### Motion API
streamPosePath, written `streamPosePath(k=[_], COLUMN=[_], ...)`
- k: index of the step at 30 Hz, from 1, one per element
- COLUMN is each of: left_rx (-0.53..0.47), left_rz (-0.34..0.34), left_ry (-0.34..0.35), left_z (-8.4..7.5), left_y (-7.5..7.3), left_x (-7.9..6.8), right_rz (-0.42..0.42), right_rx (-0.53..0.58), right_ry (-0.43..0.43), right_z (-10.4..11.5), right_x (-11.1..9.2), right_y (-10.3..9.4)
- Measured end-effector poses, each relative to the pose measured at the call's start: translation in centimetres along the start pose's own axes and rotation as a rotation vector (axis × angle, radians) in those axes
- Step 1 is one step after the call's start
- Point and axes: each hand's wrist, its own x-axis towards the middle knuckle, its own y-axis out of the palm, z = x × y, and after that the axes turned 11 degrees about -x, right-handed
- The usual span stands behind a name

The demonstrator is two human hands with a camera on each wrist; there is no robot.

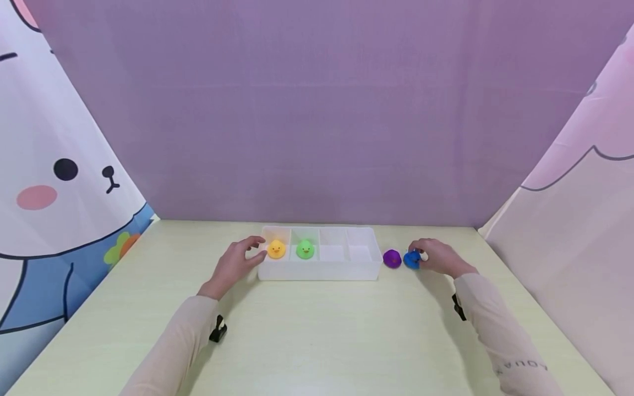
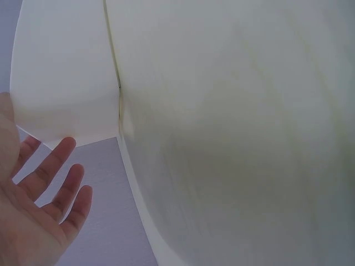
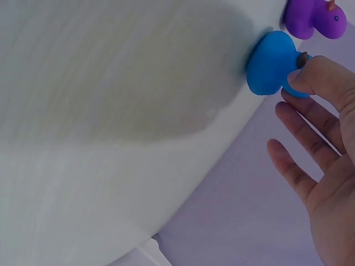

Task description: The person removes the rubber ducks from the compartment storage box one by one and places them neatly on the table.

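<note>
A white divided box (image 1: 317, 270) lies on the table, with a yellow rubber duck (image 1: 276, 249) in its leftmost compartment and a green rubber duck (image 1: 305, 249) in the one beside it. My left hand (image 1: 235, 266) is at the box's left end, thumb and index finger apart at its edge; the left wrist view shows the other fingers spread loosely. To the right of the box, my right hand (image 1: 437, 256) pinches the head of a blue rubber duck (image 3: 272, 64) between thumb and index finger. Just left of it sits a purple rubber duck (image 1: 392, 259).
The pale table (image 1: 317, 330) extends in front of the box. A purple cloth (image 1: 317, 121) hangs behind it, and printed cloths stand at the left (image 1: 74, 121) and right (image 1: 584, 236).
</note>
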Motion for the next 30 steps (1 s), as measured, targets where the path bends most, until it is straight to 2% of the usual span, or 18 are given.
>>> streamPosePath(k=[21,30], left_rx=[0.002,0.009], left_rz=[-0.002,-0.002], left_ry=[-0.009,-0.013], left_z=[-0.35,-0.29], left_y=[-0.05,-0.06], left_x=[-0.17,-0.17], right_rz=[-0.015,-0.013], right_rx=[0.038,0.027], right_ry=[-0.018,-0.014], right_z=[-0.19,-0.01], right_x=[-0.15,-0.2], right_y=[0.49,-0.39])
